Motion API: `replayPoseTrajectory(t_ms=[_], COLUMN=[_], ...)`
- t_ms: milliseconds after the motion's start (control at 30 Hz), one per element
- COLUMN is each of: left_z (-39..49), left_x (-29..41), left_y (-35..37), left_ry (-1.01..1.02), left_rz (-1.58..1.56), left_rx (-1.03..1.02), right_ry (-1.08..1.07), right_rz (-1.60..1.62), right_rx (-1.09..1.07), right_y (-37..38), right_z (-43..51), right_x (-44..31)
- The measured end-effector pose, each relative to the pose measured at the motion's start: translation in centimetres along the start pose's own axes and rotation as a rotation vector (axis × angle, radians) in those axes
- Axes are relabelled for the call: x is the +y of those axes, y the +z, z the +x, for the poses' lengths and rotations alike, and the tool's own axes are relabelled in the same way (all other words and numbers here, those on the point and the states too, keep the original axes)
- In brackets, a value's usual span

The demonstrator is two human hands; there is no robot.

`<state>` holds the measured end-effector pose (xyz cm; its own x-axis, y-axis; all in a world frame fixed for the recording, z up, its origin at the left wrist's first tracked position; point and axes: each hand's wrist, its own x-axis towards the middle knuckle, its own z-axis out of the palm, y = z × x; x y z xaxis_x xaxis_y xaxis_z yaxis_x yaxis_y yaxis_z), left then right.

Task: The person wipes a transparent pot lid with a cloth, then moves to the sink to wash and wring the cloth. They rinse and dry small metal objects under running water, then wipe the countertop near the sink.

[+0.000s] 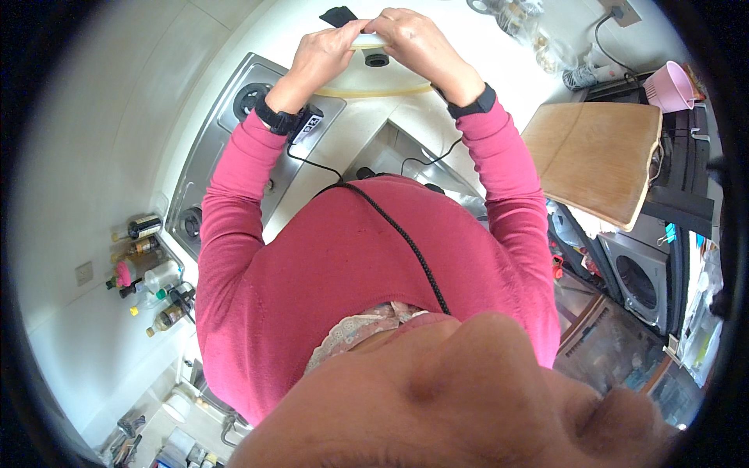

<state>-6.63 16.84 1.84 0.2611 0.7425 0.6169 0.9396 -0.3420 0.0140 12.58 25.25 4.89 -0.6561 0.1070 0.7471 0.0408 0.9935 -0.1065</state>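
Observation:
My left hand (327, 50) and my right hand (412, 38) meet at the top of the view. Their fingers close on the white, yellow-edged rim (368, 41) of a pale object, whose kind I cannot tell. Just below the fingers sits a dark round fitting (376, 59); whether it belongs to that object is unclear. A curved yellowish edge (374, 92) runs between my forearms. Beyond my left fingers lies a black item (338, 16), partly hidden. Black bands circle both wrists, and a small black device (307, 124) hangs by the left one.
A steel gas hob (234, 131) lies under my left forearm. Several bottles (152, 263) stand along the wall. On the right are a wooden cutting board (594, 158), a pink basket (669, 88) and a front-loading appliance (638, 281). Black cables (316, 161) run from the wrists towards my body.

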Motion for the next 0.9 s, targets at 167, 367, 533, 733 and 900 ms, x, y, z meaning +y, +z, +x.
replayPoseTrajectory(t_ms=[167, 367, 533, 733, 900], left_z=[-1.1, -1.9, -2.2, -2.7, -3.2], left_x=[0.4, 0.7, 1.0, 1.1, 1.0], left_y=[-0.4, -0.4, -0.5, -0.4, -0.5], left_ry=[0.01, 0.074, 0.067, 0.071, 0.072], left_rz=[-0.04, -0.028, -0.03, -0.051, -0.065], left_rx=[0.008, 0.086, 0.081, 0.087, 0.108], right_ry=[0.186, 0.263, 0.397, 0.465, 0.497], right_rz=[0.059, 0.11, 0.125, 0.237, 0.399], right_rx=[-0.045, -0.085, -0.218, -0.194, -0.195], right_y=[-1.4, -2.1, -3.0, -3.7, -3.4], right_z=[-1.3, -2.8, -3.3, -4.3, -5.5], right_x=[-0.7, -0.6, -0.8, -0.6, 0.3])
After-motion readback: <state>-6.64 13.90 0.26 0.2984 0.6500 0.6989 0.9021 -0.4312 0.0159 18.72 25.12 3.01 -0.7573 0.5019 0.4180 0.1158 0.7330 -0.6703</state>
